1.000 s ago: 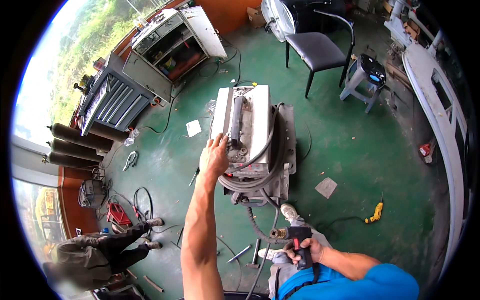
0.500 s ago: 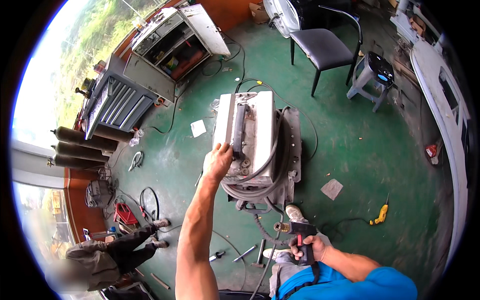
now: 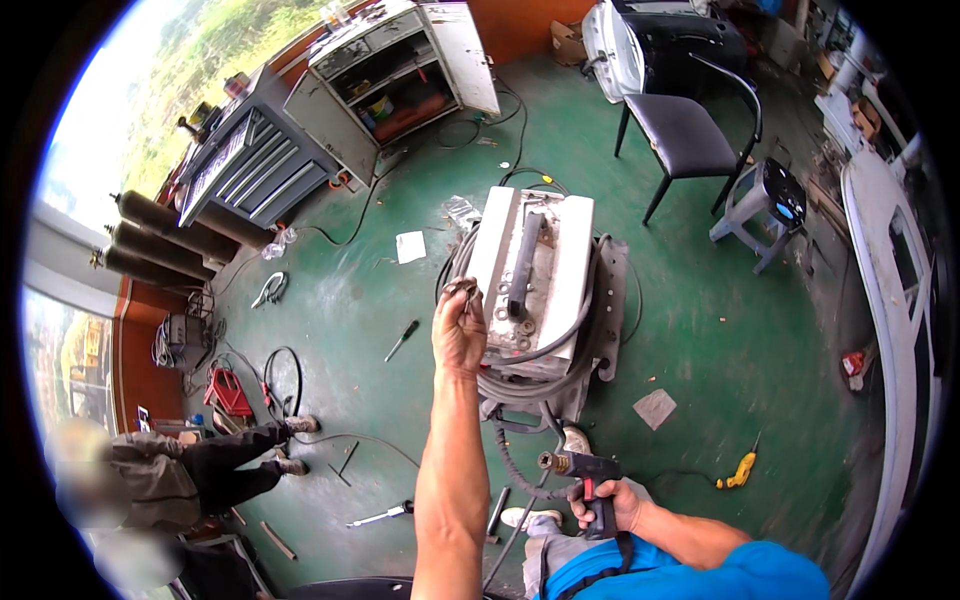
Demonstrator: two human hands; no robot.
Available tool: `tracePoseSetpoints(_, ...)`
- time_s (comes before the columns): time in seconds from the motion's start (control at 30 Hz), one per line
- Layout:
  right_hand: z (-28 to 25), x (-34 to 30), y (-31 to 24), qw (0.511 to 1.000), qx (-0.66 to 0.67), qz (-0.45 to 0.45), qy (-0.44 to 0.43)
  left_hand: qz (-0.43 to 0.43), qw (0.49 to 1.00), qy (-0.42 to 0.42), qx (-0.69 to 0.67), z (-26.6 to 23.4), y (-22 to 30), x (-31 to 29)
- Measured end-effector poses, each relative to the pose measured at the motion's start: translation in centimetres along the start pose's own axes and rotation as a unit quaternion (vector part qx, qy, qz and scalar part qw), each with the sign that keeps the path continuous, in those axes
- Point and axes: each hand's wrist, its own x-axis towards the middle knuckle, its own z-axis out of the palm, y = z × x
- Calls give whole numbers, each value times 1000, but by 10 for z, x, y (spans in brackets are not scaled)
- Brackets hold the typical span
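Note:
My left hand (image 3: 461, 335) is raised beside the near left side of a white box-shaped machine (image 3: 565, 290), palm turned up. Its fingers are curled at something small and brownish-grey, too small to name. A black bar handle (image 3: 526, 265) runs along the machine's top, with several washer-like rings (image 3: 513, 330) near its near end. Thick grey cable (image 3: 530, 388) is coiled around the machine. In my right hand (image 3: 615, 505), low near my body, is a black pistol-grip welding gun (image 3: 585, 466) with a brass-coloured tip and red trigger; my fingers wrap its grip.
A screwdriver (image 3: 402, 340) lies on the green floor left of the machine; a yellow drill-like tool (image 3: 740, 470) lies right. Hoses and rods are near my feet. Another person (image 3: 200, 475) is at lower left. A chair (image 3: 680, 140), stool (image 3: 765, 205) and open cabinet (image 3: 390, 90) stand farther off.
My left hand has left the machine's top, turned palm up and now has something small at its fingers. The view has shifted left. My right hand keeps the gun.

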Motion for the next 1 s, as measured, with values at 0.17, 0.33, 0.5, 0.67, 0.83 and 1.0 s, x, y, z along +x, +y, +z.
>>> tracePoseSetpoints(0.17,3,5,-5,1000,-14,26,2,-9,986,-77,-146,19,8,-52)
tracePoseSetpoints(0.33,11,30,2,996,-36,76,5,41,990,49,-122,-2,48,-116)
tracePoseSetpoints(0.5,34,56,60,980,-112,142,81,135,980,111,-90,-46,104,-269)
tracePoseSetpoints(0.67,66,79,145,954,-254,156,41,192,962,182,-63,-88,134,-447)
tracePoseSetpoints(0.83,110,128,244,902,-371,218,27,302,910,276,-66,-137,154,-604)
tracePoseSetpoints(1.0,146,184,323,873,-437,212,-40,352,861,326,-167,-192,158,-725)
